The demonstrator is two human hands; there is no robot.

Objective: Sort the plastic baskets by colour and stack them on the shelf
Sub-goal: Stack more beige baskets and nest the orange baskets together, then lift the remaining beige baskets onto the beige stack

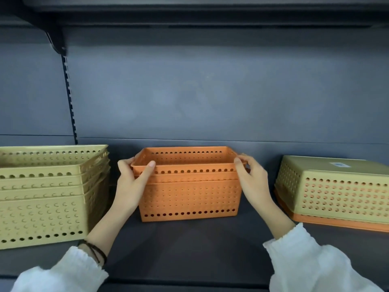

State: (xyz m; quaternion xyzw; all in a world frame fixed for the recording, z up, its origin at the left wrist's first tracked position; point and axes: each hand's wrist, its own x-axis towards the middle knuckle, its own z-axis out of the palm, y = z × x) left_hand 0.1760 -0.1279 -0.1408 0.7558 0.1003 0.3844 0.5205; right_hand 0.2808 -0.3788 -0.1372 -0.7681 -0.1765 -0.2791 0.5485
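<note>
No legible text, brand or nos. found. One small white label [339, 164] w/ bluish print sits on the upturned base of the yellow-green basket [336, 192] at right; print too small and blurred to read. No other markings seen.

Dark wristbands [95, 250], white sleeves [311, 262], grey back panel [210, 91].

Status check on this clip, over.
Left hand and right hand gripping orange stack rim. Mixed upturned baskets unsorted at right. Nothing blocking.

Both hands [130, 184] [251, 180] grip top orange basket [185, 165] rim w/ fingers [149, 167].
</note>
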